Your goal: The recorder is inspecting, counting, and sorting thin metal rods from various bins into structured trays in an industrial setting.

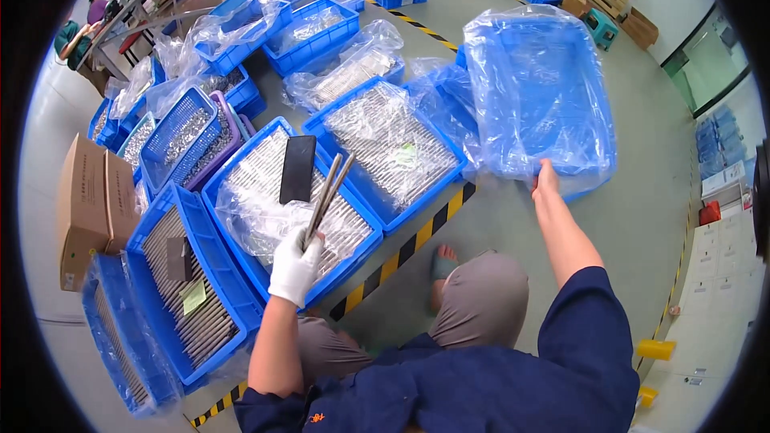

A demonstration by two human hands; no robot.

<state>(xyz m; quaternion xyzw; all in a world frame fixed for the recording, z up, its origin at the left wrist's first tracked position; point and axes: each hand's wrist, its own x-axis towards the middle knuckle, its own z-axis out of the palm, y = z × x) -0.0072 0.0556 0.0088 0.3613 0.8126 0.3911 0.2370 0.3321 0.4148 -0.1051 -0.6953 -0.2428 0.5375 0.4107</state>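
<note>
Dark blue shirt (497,393) of the wearer is nearest to my lens, at 6 o'clock, and just above it I see a knee in grey trousers (485,297). At 8 o'clock I find the left hand (295,269), which wears a white glove; its fingers are closed around a few thin metal rods (327,196), which point up toward 1 o'clock. These rods are above a blue crate (353,261), which is filled with rows of similar rods, partly under clear plastic, and a flat black object (297,169) lies on them. At 3 o'clock the bare right hand (547,180) holds the near rim of a bagged crate (545,80), blue and covered by clear plastic, at 2 o'clock; I see the thumb on the plastic, but the other fingers are mostly hidden from me. Near 12 o'clock, between both hands, is a second rod crate (427,200), also blue, with a pale green note (407,152) inside. Black-and-yellow tape (405,256) runs along the floor (642,224) beside the crates. Two brown cartons (84,208) stand at 9 o'clock.
</note>
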